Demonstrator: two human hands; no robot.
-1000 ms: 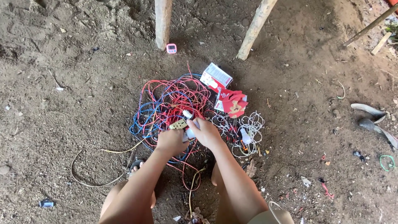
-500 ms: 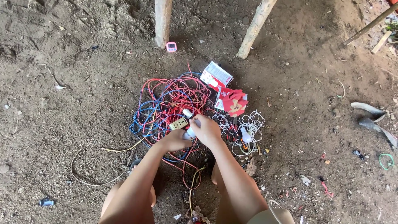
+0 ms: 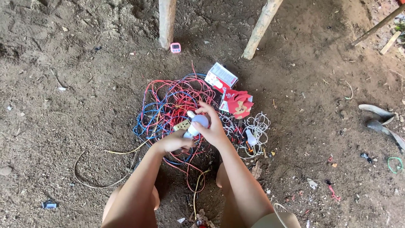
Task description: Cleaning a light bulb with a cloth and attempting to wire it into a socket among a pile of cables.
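White bulb (image 3: 199,121) slants, dome upper right, between left hand (image 3: 175,141) and right hand (image 3: 214,128).

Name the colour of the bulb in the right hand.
White bulb, held by the right hand; head view.

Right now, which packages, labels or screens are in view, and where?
Small box: rectangular, white and red, lying flat at the wire tangle's far right edge.
Opened carton: red, flaps torn open, just nearer than the box.
Small pink gadget: squarish, pale face, by the wooden post's foot.
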